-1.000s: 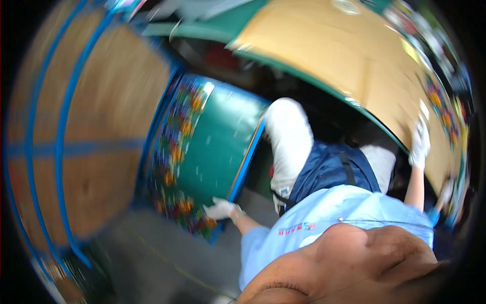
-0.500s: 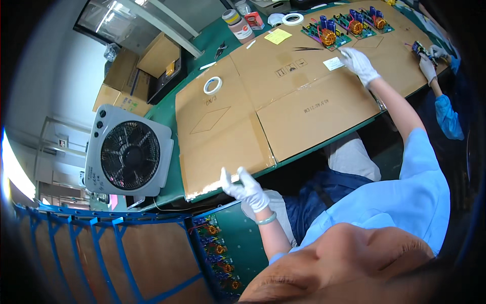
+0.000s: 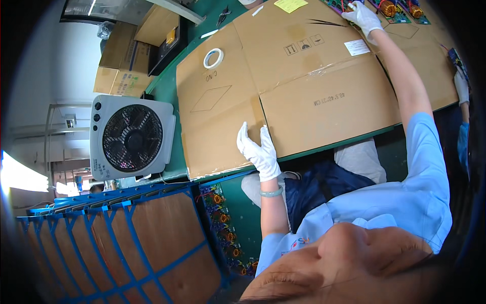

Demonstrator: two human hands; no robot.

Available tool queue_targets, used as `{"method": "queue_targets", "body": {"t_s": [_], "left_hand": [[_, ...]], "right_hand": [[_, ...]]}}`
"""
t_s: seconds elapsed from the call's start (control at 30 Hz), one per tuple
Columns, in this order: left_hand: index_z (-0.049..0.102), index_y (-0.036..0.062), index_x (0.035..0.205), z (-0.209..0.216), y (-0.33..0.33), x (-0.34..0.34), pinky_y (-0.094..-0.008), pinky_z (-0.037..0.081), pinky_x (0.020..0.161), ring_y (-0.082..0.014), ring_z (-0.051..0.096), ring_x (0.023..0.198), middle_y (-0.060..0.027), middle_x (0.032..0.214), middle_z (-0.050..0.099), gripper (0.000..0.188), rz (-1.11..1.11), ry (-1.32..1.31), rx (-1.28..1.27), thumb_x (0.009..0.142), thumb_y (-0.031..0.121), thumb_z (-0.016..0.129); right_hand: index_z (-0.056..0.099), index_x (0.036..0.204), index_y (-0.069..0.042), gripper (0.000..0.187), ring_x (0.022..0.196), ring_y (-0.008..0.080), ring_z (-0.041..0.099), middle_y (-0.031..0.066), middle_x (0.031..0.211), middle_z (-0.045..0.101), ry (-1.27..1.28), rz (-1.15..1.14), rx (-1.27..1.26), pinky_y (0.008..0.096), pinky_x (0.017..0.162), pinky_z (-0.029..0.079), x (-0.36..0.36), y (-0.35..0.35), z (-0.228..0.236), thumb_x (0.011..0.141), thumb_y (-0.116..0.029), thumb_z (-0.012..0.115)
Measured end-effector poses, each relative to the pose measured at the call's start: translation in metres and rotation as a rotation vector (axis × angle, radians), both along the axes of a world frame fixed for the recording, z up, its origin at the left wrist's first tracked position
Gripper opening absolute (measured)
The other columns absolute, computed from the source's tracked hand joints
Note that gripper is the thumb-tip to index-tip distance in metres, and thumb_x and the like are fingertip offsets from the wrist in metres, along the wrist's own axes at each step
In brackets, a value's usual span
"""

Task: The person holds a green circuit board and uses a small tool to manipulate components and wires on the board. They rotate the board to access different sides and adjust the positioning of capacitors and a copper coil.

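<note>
Up by the view's top rim, at the fingertips of the white-gloved right grip (image 3: 363, 19): the leftmost circuit board (image 3: 338, 5), on flattened cardboard (image 3: 298, 106) over the green counter (image 3: 177, 164). Lying up and to the left from that grip, by far the nearer; apparently touched at its near right corner, with no telling whether clamped or only rested on. Well apart, up and to the right, from the left grip (image 3: 258, 152), poised over the near cardboard edge with thumb and fingers spread around nothing. Cut off above, hence no telling the long axis; slanting, along the visible near edge, from upper left to lower right, toward the right grip
</note>
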State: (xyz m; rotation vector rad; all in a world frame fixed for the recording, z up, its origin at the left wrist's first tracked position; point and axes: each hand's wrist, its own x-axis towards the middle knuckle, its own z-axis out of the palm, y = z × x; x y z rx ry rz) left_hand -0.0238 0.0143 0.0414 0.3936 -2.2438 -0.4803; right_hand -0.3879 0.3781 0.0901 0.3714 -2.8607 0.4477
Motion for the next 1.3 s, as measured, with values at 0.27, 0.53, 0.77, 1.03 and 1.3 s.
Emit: {"method": "queue_targets", "body": {"t_s": [0.27,0.53,0.77,1.03,1.3], "left_hand": [[0.054,-0.0053,0.132,-0.005,-0.003,0.001,-0.0433,0.045,0.106,-0.0334,0.057,0.12,-0.0214,0.129,0.058,0.05,-0.012,0.03,0.091,0.091,0.014,0.075],[0.055,-0.0043,0.133,-0.001,-0.002,0.008,-0.0404,0.045,0.107,-0.0296,0.057,0.121,-0.0197,0.13,0.059,0.047,-0.037,0.087,0.273,0.094,0.016,0.073],[0.059,-0.0027,0.13,0.017,0.026,0.036,-0.0357,0.045,0.103,-0.0254,0.06,0.114,-0.0146,0.129,0.062,0.038,-0.244,0.075,0.373,0.097,0.016,0.069],[0.066,0.0021,0.124,0.024,0.058,0.041,-0.042,0.046,0.101,-0.0334,0.057,0.117,-0.0191,0.126,0.056,0.046,-0.357,0.072,0.034,0.083,0.012,0.083],[0.065,0.0128,0.123,0.02,0.044,0.018,-0.0499,0.041,0.1,-0.0382,0.054,0.113,-0.0168,0.121,0.057,0.061,-0.303,-0.115,-0.108,0.067,0.018,0.09]], "right_hand": [[0.063,0.12,-0.007,0.038,0.086,0.0148,0.06,0.0062,0.1,0.065,-0.115,0.282,-0.754,0.0294,0.075,0.051,0.064,0.013,0.024,0.089,-0.026,0.072],[0.062,0.114,-0.013,0.048,0.09,0.0338,0.069,0.0133,0.1,0.068,0.098,0.605,-0.457,0.0404,0.079,0.056,0.217,-0.062,0.006,0.073,-0.027,0.082],[0.065,0.125,-0.016,0.062,0.074,0.0333,0.071,0.0141,0.086,0.073,-0.191,0.661,-0.412,0.0399,0.069,0.058,0.289,-0.133,0.012,0.079,-0.053,0.081],[0.071,0.119,-0.014,0.028,0.103,0.031,0.068,0.0096,0.113,0.071,0.151,0.669,-0.433,0.039,0.086,0.057,0.199,-0.142,-0.002,0.095,-0.024,0.061],[0.071,0.11,-0.011,0.025,0.093,0.0322,0.067,0.0109,0.106,0.071,-0.009,0.827,-0.159,0.0412,0.079,0.055,0.183,-0.133,0.0,0.094,-0.027,0.064]]}}
